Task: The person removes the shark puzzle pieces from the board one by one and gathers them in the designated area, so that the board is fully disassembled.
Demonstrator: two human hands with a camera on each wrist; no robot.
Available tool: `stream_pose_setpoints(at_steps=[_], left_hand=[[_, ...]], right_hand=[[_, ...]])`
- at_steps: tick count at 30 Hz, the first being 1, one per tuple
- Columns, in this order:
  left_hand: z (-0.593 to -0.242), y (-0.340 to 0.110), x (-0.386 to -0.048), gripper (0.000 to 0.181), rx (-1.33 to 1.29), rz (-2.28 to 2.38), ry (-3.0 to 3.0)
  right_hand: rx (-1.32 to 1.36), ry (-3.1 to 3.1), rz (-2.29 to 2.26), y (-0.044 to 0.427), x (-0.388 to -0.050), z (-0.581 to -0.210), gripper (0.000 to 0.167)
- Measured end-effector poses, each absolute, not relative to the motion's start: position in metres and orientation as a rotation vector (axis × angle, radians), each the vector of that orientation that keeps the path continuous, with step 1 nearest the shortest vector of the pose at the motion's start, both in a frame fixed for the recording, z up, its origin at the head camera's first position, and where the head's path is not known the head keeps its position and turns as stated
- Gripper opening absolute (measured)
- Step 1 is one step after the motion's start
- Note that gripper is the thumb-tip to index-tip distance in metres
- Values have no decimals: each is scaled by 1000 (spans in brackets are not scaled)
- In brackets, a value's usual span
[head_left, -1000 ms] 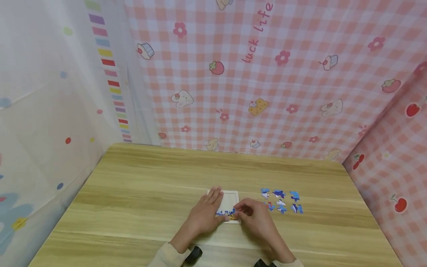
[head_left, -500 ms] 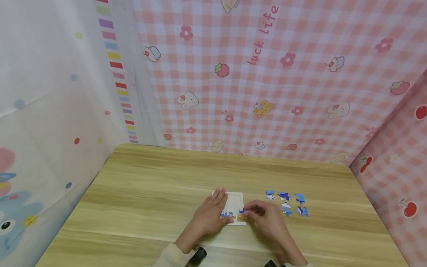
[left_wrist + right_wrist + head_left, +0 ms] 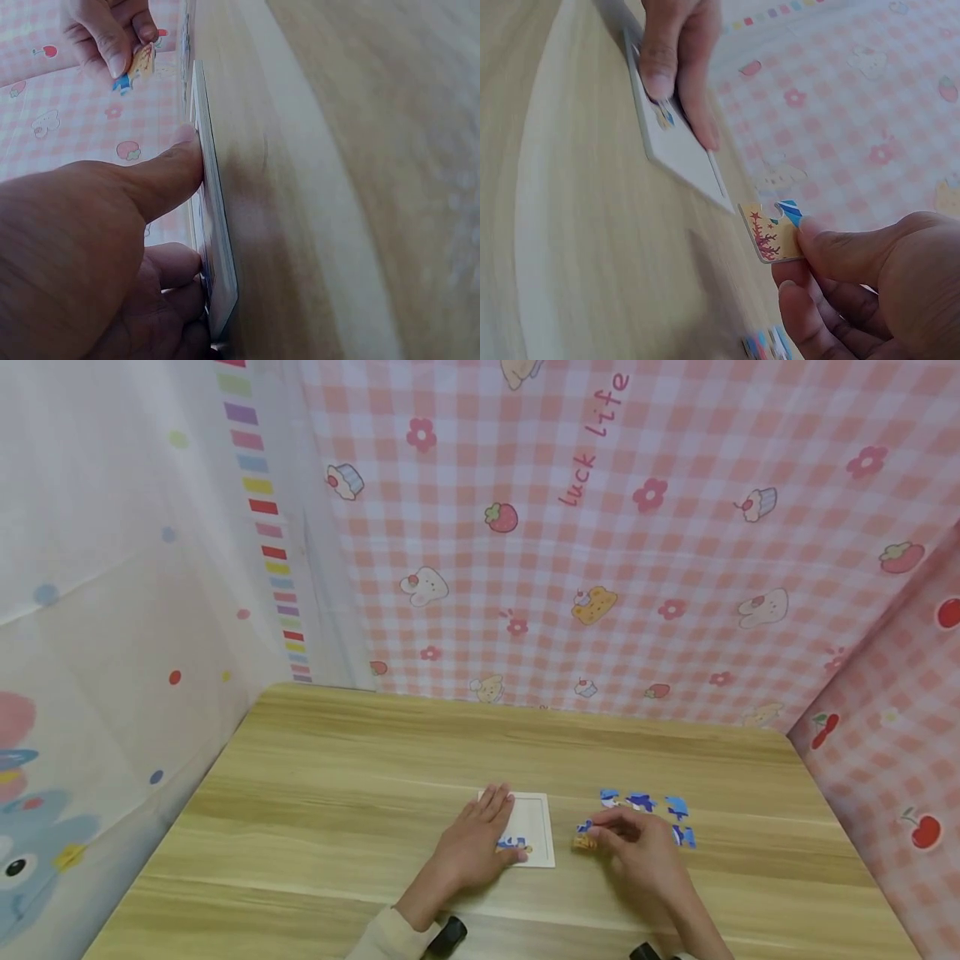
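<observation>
A white puzzle tray [image 3: 534,818] lies on the table, with blue and sandy pieces [image 3: 513,843] along its lower left. The left hand [image 3: 472,839] rests flat across the tray's left side, thumb on its lower part. To the right of the tray, the right hand [image 3: 645,852] pinches a puzzle piece [image 3: 582,838] between thumb and fingers. In the right wrist view that piece [image 3: 772,236] is sandy with red coral and a blue corner, held off the table. The left wrist view shows the left thumb [image 3: 169,172] against the tray's edge.
Several loose blue puzzle pieces [image 3: 677,808] lie on the wooden table [image 3: 337,793] to the right, partly behind the right hand. A pink checked cloth [image 3: 525,568] hangs behind the table, and a white cloth [image 3: 112,610] hangs at the left.
The right hand has moved away from the tray to the right, lifting a piece out of its lower right corner. The left hand has stayed on the tray. The head view has shifted slightly.
</observation>
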State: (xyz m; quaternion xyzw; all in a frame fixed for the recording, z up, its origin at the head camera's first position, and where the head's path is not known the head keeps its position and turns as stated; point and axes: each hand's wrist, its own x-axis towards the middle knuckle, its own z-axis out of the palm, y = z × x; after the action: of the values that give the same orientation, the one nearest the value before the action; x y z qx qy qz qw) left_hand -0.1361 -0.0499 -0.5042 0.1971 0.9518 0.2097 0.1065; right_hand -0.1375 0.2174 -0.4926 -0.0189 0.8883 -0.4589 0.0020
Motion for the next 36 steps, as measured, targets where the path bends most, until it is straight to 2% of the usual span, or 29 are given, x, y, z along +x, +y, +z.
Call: stream_pose_setpoints(at_steps=[6,20,32,36], left_hand=[[-505,-50,-136,84,584,614,2798],[-510,-51,-137,84,581,616,2796],[-507,-50,-138,83,584,608,2797],[-506,-50,-138,83,590,611,2795]], right_hand=[[-54,2823,-1453,242,-136,-492,7],[43,2921,-1305,286,-129,-489,21],[105,3007,-1234,320,-120,-491,21],[92,3045,-1193,329,-117,-493,16]])
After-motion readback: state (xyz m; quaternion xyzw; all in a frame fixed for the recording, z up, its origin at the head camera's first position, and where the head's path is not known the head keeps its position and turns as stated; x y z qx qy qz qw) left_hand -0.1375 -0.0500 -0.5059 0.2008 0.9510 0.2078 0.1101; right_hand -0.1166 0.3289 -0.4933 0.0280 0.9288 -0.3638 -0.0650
